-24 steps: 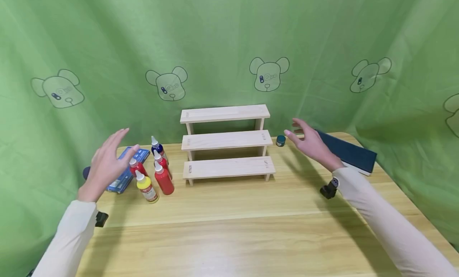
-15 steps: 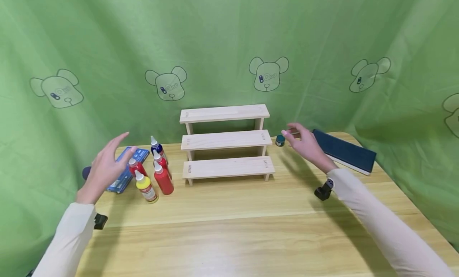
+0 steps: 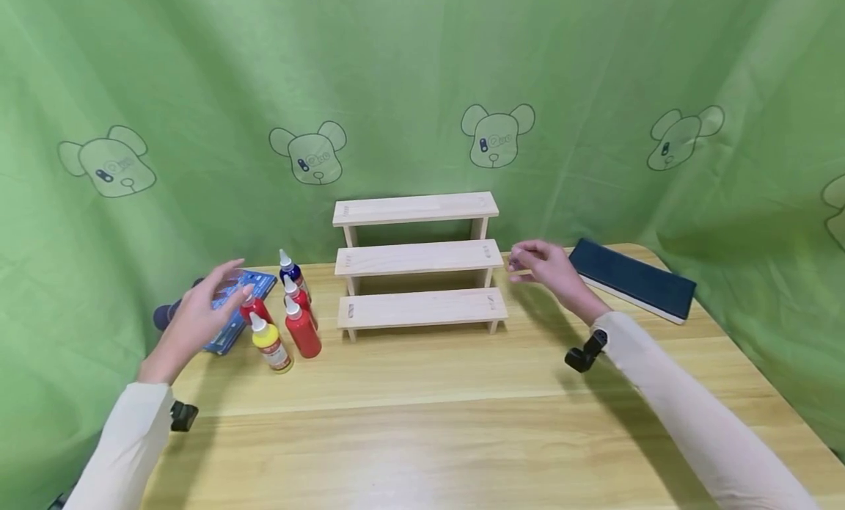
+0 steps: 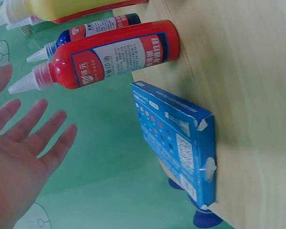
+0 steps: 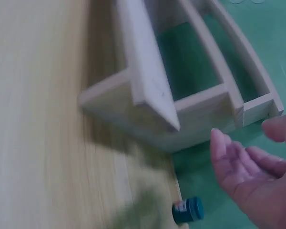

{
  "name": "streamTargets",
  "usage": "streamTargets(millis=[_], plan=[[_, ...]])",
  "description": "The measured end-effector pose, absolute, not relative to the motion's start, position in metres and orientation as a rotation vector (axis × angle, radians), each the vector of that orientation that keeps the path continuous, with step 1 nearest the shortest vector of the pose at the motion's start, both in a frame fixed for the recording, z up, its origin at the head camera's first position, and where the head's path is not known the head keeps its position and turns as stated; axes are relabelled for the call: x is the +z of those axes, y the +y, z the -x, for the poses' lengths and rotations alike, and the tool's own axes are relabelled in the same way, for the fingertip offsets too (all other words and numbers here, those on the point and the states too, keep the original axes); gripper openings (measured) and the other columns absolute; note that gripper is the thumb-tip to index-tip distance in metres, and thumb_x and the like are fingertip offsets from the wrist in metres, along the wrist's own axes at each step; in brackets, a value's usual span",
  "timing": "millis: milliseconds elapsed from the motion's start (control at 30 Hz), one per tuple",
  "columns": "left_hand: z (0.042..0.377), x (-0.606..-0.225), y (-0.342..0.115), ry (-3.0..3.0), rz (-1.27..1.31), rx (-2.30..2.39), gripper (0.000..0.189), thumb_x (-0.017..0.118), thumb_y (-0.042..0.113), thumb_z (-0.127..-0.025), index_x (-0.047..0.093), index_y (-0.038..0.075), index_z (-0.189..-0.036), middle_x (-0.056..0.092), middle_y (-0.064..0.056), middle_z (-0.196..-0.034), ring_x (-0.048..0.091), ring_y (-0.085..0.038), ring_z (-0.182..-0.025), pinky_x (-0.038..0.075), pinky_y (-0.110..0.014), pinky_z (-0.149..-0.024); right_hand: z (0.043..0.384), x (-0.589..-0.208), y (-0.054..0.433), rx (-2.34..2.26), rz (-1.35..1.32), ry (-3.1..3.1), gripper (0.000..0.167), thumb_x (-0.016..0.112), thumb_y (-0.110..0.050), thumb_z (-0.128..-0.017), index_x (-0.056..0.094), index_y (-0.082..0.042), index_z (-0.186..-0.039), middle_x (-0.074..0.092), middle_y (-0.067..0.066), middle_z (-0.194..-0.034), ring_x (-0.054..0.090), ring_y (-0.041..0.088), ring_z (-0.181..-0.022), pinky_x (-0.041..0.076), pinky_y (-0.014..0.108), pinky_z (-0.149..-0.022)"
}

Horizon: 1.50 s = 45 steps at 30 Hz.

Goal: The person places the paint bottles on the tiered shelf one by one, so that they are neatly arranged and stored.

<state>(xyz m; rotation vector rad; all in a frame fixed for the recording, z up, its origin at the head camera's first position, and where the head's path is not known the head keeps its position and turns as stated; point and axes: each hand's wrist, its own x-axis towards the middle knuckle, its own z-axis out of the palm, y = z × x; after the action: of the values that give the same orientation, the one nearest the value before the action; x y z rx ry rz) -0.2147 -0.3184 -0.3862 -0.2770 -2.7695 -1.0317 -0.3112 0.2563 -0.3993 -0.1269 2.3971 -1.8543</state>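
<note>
My left hand hovers at the left with fingers spread, beside squeeze bottles of paint. It holds nothing. The nearest red bottle stands close to its fingertips, apart from them. A yellow bottle, a second red bottle and a blue bottle stand around it. My right hand is by the right end of a three-step wooden stand, its fingers loosely bent. In the right wrist view, a small jar with a teal lid sits below that hand, not touched; the head view hides most of it.
A flat blue box lies on the table behind the left hand, with dark purple-blue round-ended objects at its far side. A dark navy case lies right of the right hand. A green curtain hangs behind the table's back edge.
My right hand has moved left over the jar, and its fingers have bent a little more. My left hand has sunk slightly toward the bottles.
</note>
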Motion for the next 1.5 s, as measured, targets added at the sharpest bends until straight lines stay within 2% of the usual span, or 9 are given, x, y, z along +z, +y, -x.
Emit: streamTargets(millis=[100, 267, 433, 567, 900, 1133, 1300, 1400, 1500], plan=[[0.213, -0.391, -0.320, -2.798, 0.272, -1.077, 0.068, 0.056, 0.043, -0.108, 0.033, 0.008, -0.162, 0.052, -0.031, -0.148, 0.053, -0.053, -0.131, 0.049, -0.070, -0.104, 0.311, -0.398, 0.255, -1.908, 0.070, 2.279, 0.043, 0.052, -0.018, -0.111, 0.044, 0.011, -0.142, 0.063, 0.018, -0.124, 0.070, 0.018, -0.106, 0.060, 0.037, -0.102], [0.213, -0.400, -0.321, -2.802, 0.276, -1.132, 0.061, 0.062, 0.034, -0.107, 0.042, 0.004, -0.157, 0.056, -0.032, -0.141, 0.060, -0.053, -0.125, 0.055, -0.064, -0.099, 0.314, -0.399, 0.255, -1.993, 0.042, 2.084, 0.044, 0.051, -0.014, -0.111, 0.041, 0.013, -0.145, 0.066, 0.003, -0.106, 0.072, 0.014, -0.097, 0.060, 0.033, -0.100], [0.217, -0.406, -0.320, -2.785, 0.307, -1.215, 0.051, 0.068, 0.018, -0.104, 0.052, -0.001, -0.148, 0.060, -0.031, -0.139, 0.064, -0.050, -0.123, 0.058, -0.056, -0.099, 0.317, -0.401, 0.257, -2.039, 0.074, 1.949, 0.037, 0.049, -0.013, -0.112, 0.044, 0.010, -0.140, 0.067, 0.007, -0.105, 0.075, 0.015, -0.094, 0.063, 0.029, -0.091], [0.218, -0.408, -0.321, -2.809, 0.290, -1.203, 0.050, 0.071, 0.011, -0.100, 0.054, -0.004, -0.145, 0.059, -0.033, -0.139, 0.063, -0.052, -0.123, 0.056, -0.058, -0.100, 0.318, -0.405, 0.259, -2.058, 0.055, 1.869, 0.025, 0.049, -0.012, -0.112, 0.048, 0.004, -0.130, 0.066, 0.009, -0.102, 0.077, 0.018, -0.093, 0.064, 0.029, -0.087], [0.215, -0.418, -0.327, -2.838, 0.229, -1.227, 0.057, 0.069, 0.012, -0.102, 0.046, -0.008, -0.149, 0.055, -0.037, -0.141, 0.058, -0.055, -0.127, 0.052, -0.061, -0.105, 0.324, -0.406, 0.248, -2.068, 0.032, 1.829, 0.029, 0.051, -0.010, -0.110, 0.047, 0.005, -0.134, 0.068, 0.010, -0.101, 0.076, 0.017, -0.091, 0.063, 0.028, -0.089], [0.215, -0.423, -0.328, -2.849, 0.188, -1.213, 0.059, 0.068, 0.016, -0.103, 0.044, -0.013, -0.148, 0.055, -0.039, -0.139, 0.060, -0.054, -0.125, 0.054, -0.058, -0.103, 0.325, -0.402, 0.244, -2.086, 0.012, 1.846, 0.018, 0.055, -0.005, -0.108, 0.053, 0.003, -0.124, 0.070, 0.005, -0.093, 0.074, 0.016, -0.088, 0.064, 0.025, -0.085], [0.215, -0.426, -0.329, -2.849, 0.140, -1.228, 0.061, 0.068, 0.017, -0.103, 0.043, -0.014, -0.149, 0.054, -0.039, -0.141, 0.058, -0.054, -0.128, 0.053, -0.056, -0.104, 0.327, -0.400, 0.243, -2.086, 0.019, 1.845, 0.024, 0.056, -0.003, -0.107, 0.052, 0.006, -0.129, 0.069, 0.005, -0.095, 0.074, 0.016, -0.088, 0.063, 0.023, -0.085], [0.215, -0.429, -0.329, -2.826, 0.129, -1.237, 0.059, 0.069, 0.015, -0.102, 0.045, -0.015, -0.148, 0.055, -0.039, -0.140, 0.058, -0.054, -0.128, 0.055, -0.049, -0.104, 0.328, -0.399, 0.243, -2.094, 0.022, 1.830, 0.032, 0.055, -0.002, -0.107, 0.047, 0.008, -0.136, 0.069, 0.004, -0.096, 0.074, 0.015, -0.088, 0.063, 0.023, -0.086], [0.216, -0.432, -0.328, -2.783, 0.142, -1.246, 0.054, 0.070, 0.012, -0.101, 0.049, -0.015, -0.143, 0.057, -0.039, -0.138, 0.059, -0.053, -0.127, 0.058, -0.030, -0.101, 0.328, -0.399, 0.244, -2.114, 0.009, 1.806, 0.036, 0.056, 0.000, -0.106, 0.044, 0.008, -0.140, 0.069, 0.003, -0.098, 0.073, 0.016, -0.089, 0.063, 0.024, -0.088]])
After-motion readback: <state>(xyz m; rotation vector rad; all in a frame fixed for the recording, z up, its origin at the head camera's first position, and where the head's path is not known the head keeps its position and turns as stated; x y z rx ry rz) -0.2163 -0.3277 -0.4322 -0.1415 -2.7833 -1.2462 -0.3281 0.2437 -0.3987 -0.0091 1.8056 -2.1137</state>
